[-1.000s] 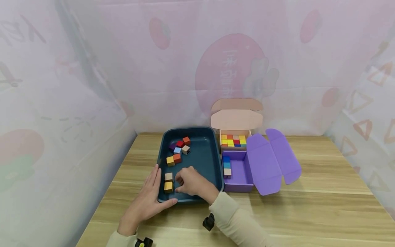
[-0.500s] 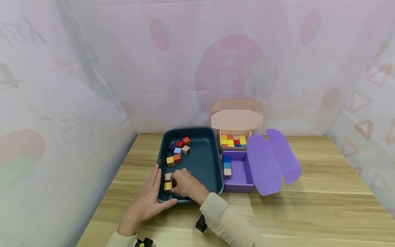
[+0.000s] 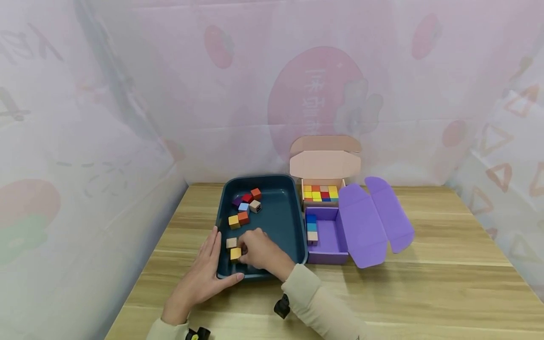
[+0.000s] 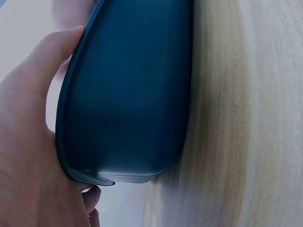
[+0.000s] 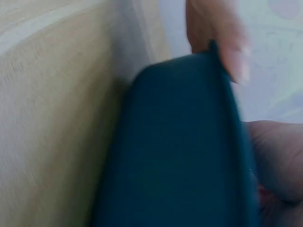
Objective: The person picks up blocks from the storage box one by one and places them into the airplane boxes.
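Hands: two in view. The right hand (image 3: 259, 252) reaches into the dark blue tray (image 3: 289, 226), fingers curled and pinching a yellow cube (image 3: 235, 254) at the tray's near left corner. The left hand (image 3: 203, 276) lies flat, fingers straight, pressed against the tray's near left outer wall, thumb along the near rim. One tan cube (image 3: 231, 242) sits just beyond the yellow cube. Six more cubes form a cluster (image 3: 245, 208) at the far left of the tray: red, purple, light blue, tan, yellow, orange. Two open cardboard boxes stand right of the tray on the wooden desk (image 3: 425, 293). The purple box (image 3: 329, 238) holds three cubes in a row against its left wall. The pink box (image 3: 324, 163), farther back, holds a full layer of mixed cubes; exact count unclear.
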A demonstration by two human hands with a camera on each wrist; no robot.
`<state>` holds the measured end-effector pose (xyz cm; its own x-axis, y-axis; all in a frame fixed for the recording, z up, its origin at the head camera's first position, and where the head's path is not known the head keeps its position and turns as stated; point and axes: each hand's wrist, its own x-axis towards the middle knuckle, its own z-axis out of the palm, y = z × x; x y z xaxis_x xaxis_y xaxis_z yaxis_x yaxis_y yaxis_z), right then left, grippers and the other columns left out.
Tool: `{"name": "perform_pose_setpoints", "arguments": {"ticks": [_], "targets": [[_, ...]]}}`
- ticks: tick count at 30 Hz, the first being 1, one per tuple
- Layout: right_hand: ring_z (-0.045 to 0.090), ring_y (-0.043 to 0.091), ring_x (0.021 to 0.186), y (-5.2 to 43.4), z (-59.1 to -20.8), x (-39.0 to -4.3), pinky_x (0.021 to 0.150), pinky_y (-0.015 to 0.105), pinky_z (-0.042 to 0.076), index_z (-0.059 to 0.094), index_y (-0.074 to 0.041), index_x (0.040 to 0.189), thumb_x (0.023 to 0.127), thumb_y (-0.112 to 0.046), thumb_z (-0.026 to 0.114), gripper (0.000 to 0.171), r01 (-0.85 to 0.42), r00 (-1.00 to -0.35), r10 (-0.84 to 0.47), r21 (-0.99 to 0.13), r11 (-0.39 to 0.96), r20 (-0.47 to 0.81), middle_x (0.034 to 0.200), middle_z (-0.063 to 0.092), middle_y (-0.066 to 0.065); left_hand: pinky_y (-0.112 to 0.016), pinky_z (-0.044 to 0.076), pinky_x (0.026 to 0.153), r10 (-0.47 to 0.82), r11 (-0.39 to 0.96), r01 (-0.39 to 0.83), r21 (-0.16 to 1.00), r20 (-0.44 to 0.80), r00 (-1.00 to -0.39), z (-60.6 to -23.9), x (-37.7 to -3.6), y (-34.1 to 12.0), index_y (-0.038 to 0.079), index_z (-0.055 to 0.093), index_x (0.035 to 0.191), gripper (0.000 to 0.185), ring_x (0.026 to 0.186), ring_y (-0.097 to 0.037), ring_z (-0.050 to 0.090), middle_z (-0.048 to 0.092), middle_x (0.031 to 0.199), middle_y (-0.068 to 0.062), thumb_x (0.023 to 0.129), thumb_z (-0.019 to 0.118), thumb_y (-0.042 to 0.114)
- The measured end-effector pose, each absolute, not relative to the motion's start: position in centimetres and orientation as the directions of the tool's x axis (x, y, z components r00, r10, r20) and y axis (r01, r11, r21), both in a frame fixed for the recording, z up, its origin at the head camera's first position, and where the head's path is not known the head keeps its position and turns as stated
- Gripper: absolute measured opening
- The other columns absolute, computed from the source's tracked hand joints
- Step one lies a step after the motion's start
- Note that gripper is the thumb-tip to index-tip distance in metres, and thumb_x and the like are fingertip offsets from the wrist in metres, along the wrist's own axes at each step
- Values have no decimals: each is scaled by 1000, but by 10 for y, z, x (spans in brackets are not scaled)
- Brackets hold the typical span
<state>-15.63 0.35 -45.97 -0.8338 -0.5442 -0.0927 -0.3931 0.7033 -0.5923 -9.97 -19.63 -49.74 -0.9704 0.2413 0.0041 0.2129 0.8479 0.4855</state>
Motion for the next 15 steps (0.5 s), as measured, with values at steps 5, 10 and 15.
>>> {"name": "perform_pose_setpoints", "arguments": {"ticks": [5,10,15], "targets": [[67,4,82,27,-443,-153,86,26,64,80,-10,117,93,-17,83,25,-379,-845,-530,-611,695,-78,106,80,2,-71,15,129,237,856,203,475,-12,-972,-498,-100,-196,3,7,170,126,164,-45,9,-4,180,-15,86,71,73],[71,8,88,54,-429,-150,86,27,65,80,-8,114,93,-13,82,23,-353,-858,-510,-654,669,-59,107,80,5,-71,16,128,227,867,188,461,-29,-974,-497,-101,-196,4,6,170,128,164,-45,8,-5,180,-13,85,70,76],[75,14,88,88,-421,-146,83,31,66,80,-4,110,91,-9,82,19,-353,-874,-487,-696,625,6,103,81,7,-71,16,129,227,870,191,454,-26,-974,-496,-101,-195,4,5,170,129,164,-45,8,-5,180,-14,84,70,77]]}}
